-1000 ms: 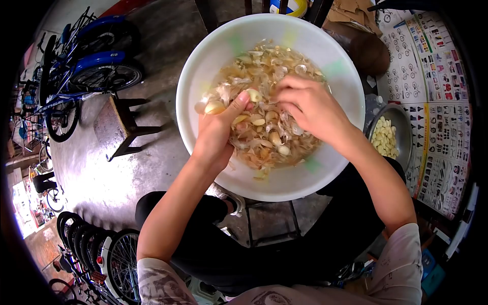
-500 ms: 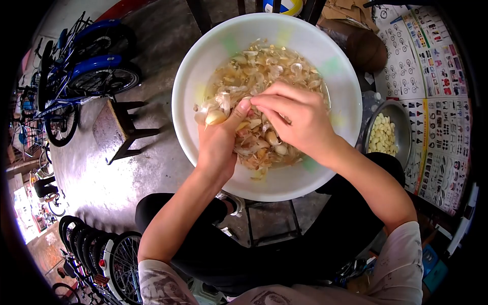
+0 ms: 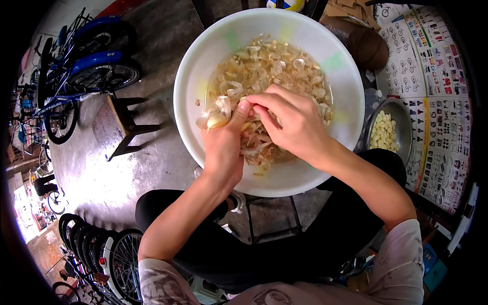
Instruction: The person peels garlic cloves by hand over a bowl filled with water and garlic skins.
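A large white basin holds water with many garlic skins floating in it. Over its left part, my left hand is closed round garlic, with pale skin clinging to it. My right hand is pinched against the left thumb tip, above the skins. A small pale piece, probably a clove, shows between the fingertips, mostly hidden by them. To the right of the basin, peeled cloves lie in a metal bowl.
A small wooden stool stands on the floor to the left, near blue bicycles. More bicycle wheels are at the lower left. Printed sheets cover the surface on the right. Cardboard lies beyond the basin.
My right hand has moved left from over the skins to my left thumb and pinched there. The clove that stood out at the left thumb is now mostly covered by fingers.
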A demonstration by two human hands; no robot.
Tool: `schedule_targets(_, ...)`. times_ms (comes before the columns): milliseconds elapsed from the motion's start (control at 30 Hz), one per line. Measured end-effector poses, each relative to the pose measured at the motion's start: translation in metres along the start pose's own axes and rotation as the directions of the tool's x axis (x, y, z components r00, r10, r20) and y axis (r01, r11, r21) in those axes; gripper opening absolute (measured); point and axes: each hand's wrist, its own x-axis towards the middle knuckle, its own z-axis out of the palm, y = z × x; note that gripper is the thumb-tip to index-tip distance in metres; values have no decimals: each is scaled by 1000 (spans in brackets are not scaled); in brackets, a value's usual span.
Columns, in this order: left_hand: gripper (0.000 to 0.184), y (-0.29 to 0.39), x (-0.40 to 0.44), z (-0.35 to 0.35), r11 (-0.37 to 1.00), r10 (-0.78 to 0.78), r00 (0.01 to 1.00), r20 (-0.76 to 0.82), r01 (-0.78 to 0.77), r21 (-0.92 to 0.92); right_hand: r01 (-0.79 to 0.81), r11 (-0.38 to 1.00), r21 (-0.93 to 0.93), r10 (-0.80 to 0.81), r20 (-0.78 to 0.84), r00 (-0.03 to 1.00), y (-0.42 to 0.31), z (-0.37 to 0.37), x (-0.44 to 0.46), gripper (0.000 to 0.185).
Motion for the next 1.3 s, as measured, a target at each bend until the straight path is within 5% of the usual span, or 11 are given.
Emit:
schedule_targets(233, 16, -2, -7, 2, 1000, -15, 1000, -23, 15, -10, -17, 994, 109, 23, -48, 999, 8, 2, -4, 14)
schedule_targets(333, 14, 0, -12, 2, 999, -30, 1000, -8, 30, 20, -154, 951, 269, 173, -48, 984, 6, -3, -3, 12)
schedule_targets(967, 15, 10, -17, 7, 998, -42, 998, 52, 44, -38, -207, 924, 320, 195, 72, 978, 6, -16, 9, 8)
schedule_targets(1300, 18, 8, -18, 9, 998, -48, 999, -12, 48, -42, -50, 984, 170, 50, 1, 999, 6, -4, 3, 11)
